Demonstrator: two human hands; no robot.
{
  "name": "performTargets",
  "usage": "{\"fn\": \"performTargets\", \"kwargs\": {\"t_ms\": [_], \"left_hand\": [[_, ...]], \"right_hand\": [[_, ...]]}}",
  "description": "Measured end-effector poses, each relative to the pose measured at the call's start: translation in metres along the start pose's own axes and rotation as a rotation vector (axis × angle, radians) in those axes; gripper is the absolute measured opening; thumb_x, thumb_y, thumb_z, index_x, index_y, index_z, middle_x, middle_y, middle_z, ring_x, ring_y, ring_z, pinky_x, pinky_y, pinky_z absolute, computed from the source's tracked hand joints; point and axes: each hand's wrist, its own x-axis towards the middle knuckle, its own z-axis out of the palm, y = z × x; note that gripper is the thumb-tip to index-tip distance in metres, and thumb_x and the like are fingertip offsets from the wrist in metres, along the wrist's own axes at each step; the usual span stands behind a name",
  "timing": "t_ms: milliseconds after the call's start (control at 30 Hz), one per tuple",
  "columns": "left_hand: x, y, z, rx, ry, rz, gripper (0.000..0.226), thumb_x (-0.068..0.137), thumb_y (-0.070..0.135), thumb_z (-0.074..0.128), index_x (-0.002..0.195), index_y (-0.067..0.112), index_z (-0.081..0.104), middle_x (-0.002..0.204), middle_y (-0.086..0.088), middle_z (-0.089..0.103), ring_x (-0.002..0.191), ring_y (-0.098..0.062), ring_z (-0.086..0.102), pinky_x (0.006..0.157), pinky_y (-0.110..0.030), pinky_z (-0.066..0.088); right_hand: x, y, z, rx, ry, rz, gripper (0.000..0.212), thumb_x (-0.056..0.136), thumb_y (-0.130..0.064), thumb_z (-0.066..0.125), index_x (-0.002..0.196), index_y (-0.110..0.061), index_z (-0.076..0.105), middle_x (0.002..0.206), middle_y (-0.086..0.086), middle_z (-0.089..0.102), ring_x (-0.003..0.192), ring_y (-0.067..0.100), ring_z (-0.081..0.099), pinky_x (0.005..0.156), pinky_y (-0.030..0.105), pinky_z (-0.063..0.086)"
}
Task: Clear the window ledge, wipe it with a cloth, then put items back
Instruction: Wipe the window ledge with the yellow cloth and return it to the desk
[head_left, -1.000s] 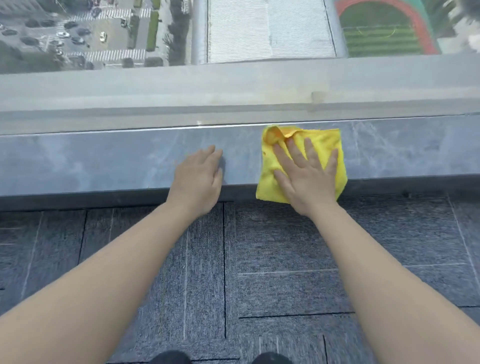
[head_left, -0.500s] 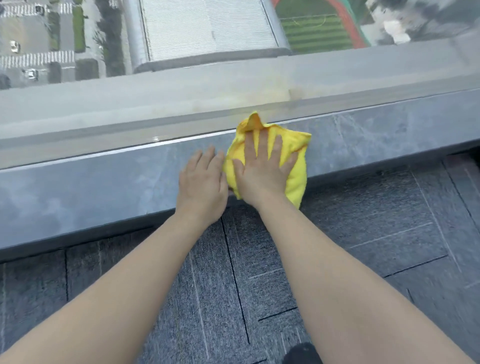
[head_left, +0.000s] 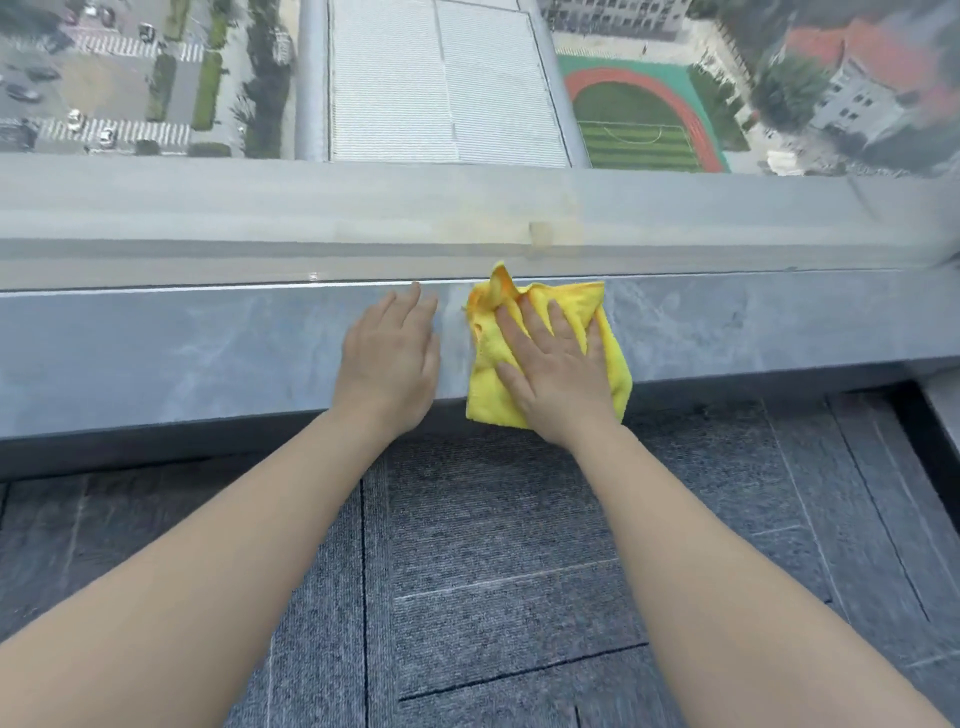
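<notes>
A grey stone window ledge (head_left: 182, 353) runs across the view below the glass. A folded yellow cloth (head_left: 613, 364) lies on it, its near edge hanging over the ledge's front. My right hand (head_left: 556, 374) presses flat on the cloth, fingers spread. My left hand (head_left: 389, 358) rests flat on the bare ledge just left of the cloth, fingers together, holding nothing. No other items stand on the visible ledge.
The window glass (head_left: 467, 218) rises right behind the ledge, with streets and a sports field far below. Grey carpet tiles (head_left: 493, 545) cover the floor in front of the ledge. A dark edge (head_left: 935, 426) shows at the far right.
My right hand has slid the cloth to the right, away from my left hand, opening a gap between them. The view has levelled out.
</notes>
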Motion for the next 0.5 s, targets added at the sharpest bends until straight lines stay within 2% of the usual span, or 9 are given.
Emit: {"fn": "performTargets", "kwargs": {"t_ms": [100, 200, 300, 433, 500], "left_hand": [[-0.001, 0.023, 0.013, 0.030, 0.008, -0.017, 0.055, 0.086, 0.030, 0.023, 0.134, 0.008, 0.035, 0.148, -0.012, 0.033, 0.136, -0.031, 0.028, 0.109, -0.045, 0.023], [0.002, 0.044, 0.028, 0.053, -0.016, -0.062, 0.044, 0.094, 0.022, 0.029, 0.136, 0.009, 0.031, 0.151, -0.010, 0.028, 0.140, -0.029, 0.021, 0.113, -0.044, 0.017], [0.003, 0.059, 0.037, 0.083, -0.027, -0.093, 0.045, 0.094, 0.020, 0.029, 0.138, 0.010, 0.028, 0.153, -0.009, 0.024, 0.141, -0.028, 0.017, 0.114, -0.041, 0.014], [0.006, 0.064, 0.039, 0.094, -0.014, -0.159, 0.046, 0.094, 0.020, 0.029, 0.139, 0.009, 0.025, 0.153, -0.010, 0.022, 0.142, -0.027, 0.016, 0.115, -0.041, 0.013], [0.006, 0.064, 0.038, 0.095, 0.009, -0.190, 0.046, 0.094, 0.020, 0.029, 0.138, 0.009, 0.026, 0.153, -0.011, 0.023, 0.141, -0.027, 0.018, 0.115, -0.041, 0.014]], "right_hand": [[-0.007, 0.036, 0.002, 0.020, 0.024, 0.152, 0.058, 0.094, -0.048, 0.019, 0.145, -0.033, -0.005, 0.159, -0.006, -0.007, 0.145, 0.025, -0.012, 0.112, 0.059, -0.011], [-0.012, 0.062, 0.003, 0.075, 0.055, 0.323, 0.061, 0.093, -0.051, 0.018, 0.145, -0.030, -0.006, 0.158, -0.002, -0.009, 0.144, 0.030, -0.013, 0.109, 0.065, -0.010], [-0.002, 0.074, 0.000, 0.135, 0.083, 0.465, 0.065, 0.092, -0.053, 0.020, 0.146, -0.026, -0.005, 0.158, 0.004, -0.009, 0.144, 0.036, -0.012, 0.108, 0.066, -0.008], [0.027, 0.074, -0.013, 0.219, 0.072, 0.563, 0.068, 0.093, -0.049, 0.021, 0.146, -0.015, -0.004, 0.157, 0.014, -0.008, 0.142, 0.041, -0.012, 0.109, 0.066, -0.005], [0.035, 0.066, -0.016, 0.223, 0.066, 0.545, 0.068, 0.094, -0.047, 0.022, 0.146, -0.010, -0.002, 0.157, 0.017, -0.007, 0.142, 0.041, -0.012, 0.109, 0.065, -0.004]]}}
